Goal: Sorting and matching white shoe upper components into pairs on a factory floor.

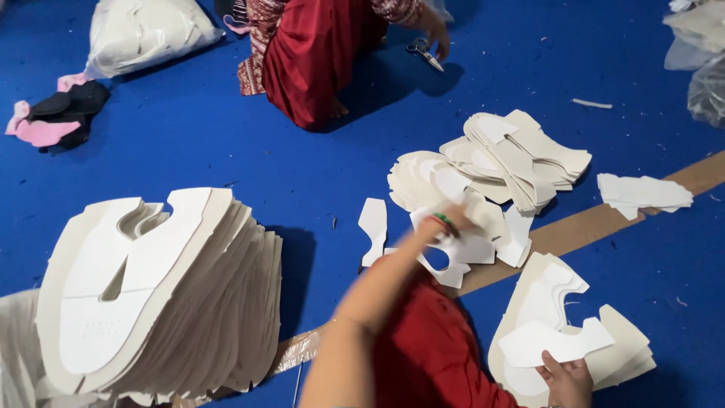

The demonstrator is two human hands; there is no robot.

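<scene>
My left hand [447,224] is blurred with motion and reaches out onto a loose heap of white cut shoe-shaped pieces [453,189] on the blue floor; I cannot make out its grip. A green and red bangle sits on that wrist. My right hand [566,381] is at the bottom right, fingers on the edge of a small white cut piece [555,340] that lies on a low stack of cream pieces [627,340]. A fanned pile of the same pieces [529,155] lies just beyond the heap.
A tall stack of cream cut sheets [151,295] fills the lower left. Another person in red [310,53] sits at the top with scissors [424,51]. A white bag [143,30], pink and black scraps [60,113], a brown tape strip [604,219] and a small scrap pile [642,193] lie around.
</scene>
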